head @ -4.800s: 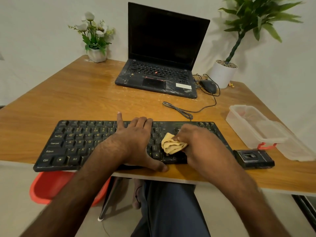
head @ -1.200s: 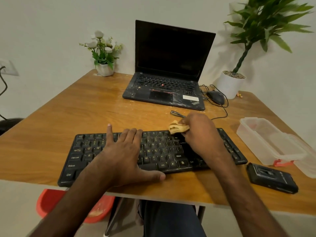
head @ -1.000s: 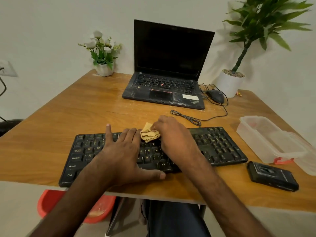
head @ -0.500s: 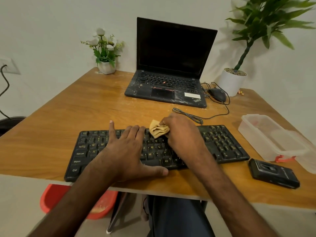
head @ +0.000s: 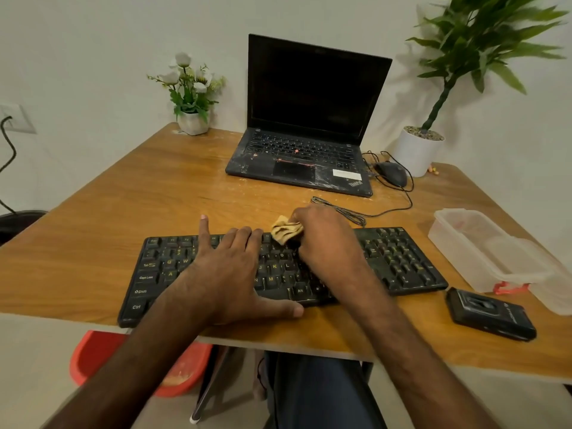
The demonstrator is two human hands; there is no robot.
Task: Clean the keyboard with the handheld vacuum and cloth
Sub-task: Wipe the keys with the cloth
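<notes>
A black keyboard [head: 399, 261] lies across the near edge of the wooden desk [head: 130, 212]. My left hand [head: 229, 267] rests flat on its left half, fingers spread over the keys and thumb along the front edge. My right hand [head: 325, 243] grips a crumpled yellow cloth [head: 284, 231] and presses it on the top rows near the keyboard's middle. A black handheld vacuum [head: 490, 314] lies on the desk at the right, beyond the keyboard's right end, untouched.
An open dusty laptop [head: 309, 125] stands at the back with a mouse [head: 391, 174] and its cable beside it. A clear plastic box [head: 489, 252] sits at the right. Two potted plants [head: 192, 119] stand at the back corners. A red tub [head: 93, 357] is under the desk.
My right hand has slid the cloth back and forth along the keyboard's top rows, from right of centre toward my left hand. My left hand has stayed flat on the keys.
</notes>
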